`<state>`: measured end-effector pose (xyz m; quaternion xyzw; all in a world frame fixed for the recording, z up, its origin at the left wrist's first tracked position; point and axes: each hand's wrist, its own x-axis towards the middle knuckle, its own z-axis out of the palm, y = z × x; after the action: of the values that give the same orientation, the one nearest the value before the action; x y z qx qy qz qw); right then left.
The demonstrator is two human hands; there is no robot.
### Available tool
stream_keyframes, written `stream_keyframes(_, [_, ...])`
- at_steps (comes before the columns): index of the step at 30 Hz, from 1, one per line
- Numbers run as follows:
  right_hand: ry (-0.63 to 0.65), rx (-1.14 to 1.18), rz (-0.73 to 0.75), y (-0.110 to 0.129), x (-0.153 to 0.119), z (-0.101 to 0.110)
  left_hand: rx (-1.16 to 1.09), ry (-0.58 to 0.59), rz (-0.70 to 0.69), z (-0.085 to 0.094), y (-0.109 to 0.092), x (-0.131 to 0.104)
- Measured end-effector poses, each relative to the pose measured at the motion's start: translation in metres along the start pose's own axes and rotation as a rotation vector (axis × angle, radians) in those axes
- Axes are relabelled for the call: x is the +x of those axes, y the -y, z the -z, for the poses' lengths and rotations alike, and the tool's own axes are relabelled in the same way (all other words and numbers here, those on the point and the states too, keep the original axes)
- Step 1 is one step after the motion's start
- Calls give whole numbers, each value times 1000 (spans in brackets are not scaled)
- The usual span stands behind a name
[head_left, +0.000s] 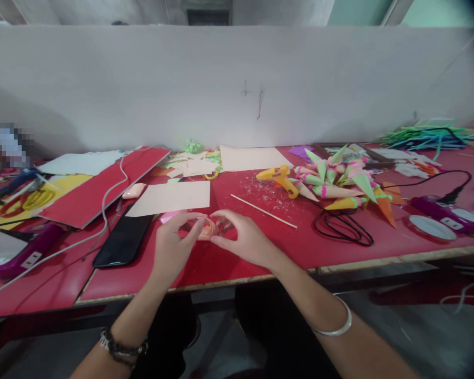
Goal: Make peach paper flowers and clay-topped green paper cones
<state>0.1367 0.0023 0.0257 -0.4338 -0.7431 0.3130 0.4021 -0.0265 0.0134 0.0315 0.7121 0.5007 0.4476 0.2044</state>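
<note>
A small coil of peach-coloured paper (207, 228) is held between my two hands near the table's front edge. My left hand (177, 239) pinches its left side with thumb and forefinger. From the right, my right hand (243, 237) grips the coil with thumb and fingertips. Just behind my left hand lies a cream paper sheet (177, 196), its near left corner over a black phone (122, 239). A pink piece (168, 216) shows beside the left fingers. A thin wooden stick (264, 211) lies to the right of my right hand.
A yellow glue gun (280, 179) lies behind the stick, beside coloured paper cones (335, 176) and a looped black cable (343, 231). Purple power strips (446, 213) sit at both sides. A red board (106, 187) and a white cable are at the left. Behind stands a grey partition (205, 84).
</note>
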Motion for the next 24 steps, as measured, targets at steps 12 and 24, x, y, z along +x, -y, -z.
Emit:
stream_keyframes(12, [-33, -64, -29, -2, 1, -2, -58, 101, -12, 0, 0, -2])
stream_keyframes(24, [-98, -23, -71, 0, 0, 1, 84, 291, -184, 0, -3, -2])
